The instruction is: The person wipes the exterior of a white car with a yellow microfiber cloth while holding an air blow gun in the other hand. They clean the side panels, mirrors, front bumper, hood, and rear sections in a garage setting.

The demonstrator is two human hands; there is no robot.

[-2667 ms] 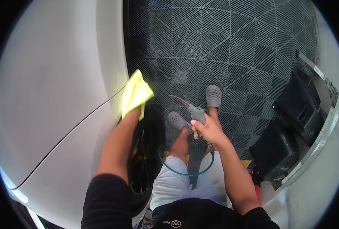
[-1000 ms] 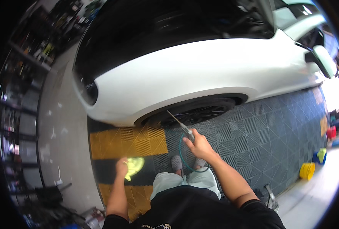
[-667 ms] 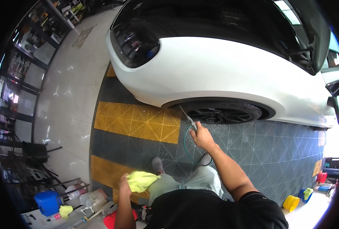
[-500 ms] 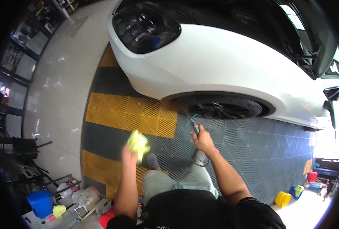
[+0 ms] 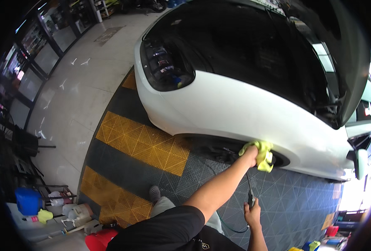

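Observation:
My left arm reaches across to the right, and my left hand (image 5: 250, 154) grips a crumpled yellow-green cloth (image 5: 267, 157). The cloth is at the lower edge of the white car's fender (image 5: 235, 111), over the rear part of the front wheel arch; whether it touches the paint I cannot tell. Below it, my right hand (image 5: 253, 214) is closed around a slim air blow gun (image 5: 251, 195) with its thin nozzle pointing up. A thin dark-green hose (image 5: 232, 229) loops away to the left. Behind my left forearm, the dark wheel (image 5: 216, 149) is partly hidden.
Grey and yellow grid tiles (image 5: 152, 144) cover the floor beside the car. The front of the car has a dark headlight (image 5: 166, 69). At lower left are a blue jug (image 5: 28, 201), a pale jug (image 5: 79, 214) and a red object (image 5: 99, 240). A side mirror (image 5: 361, 163) juts out at right.
My left hand has carried the cloth from the lower left across to the wheel arch. My right hand with the blow gun has gone down and right in view, which has also shifted and turned.

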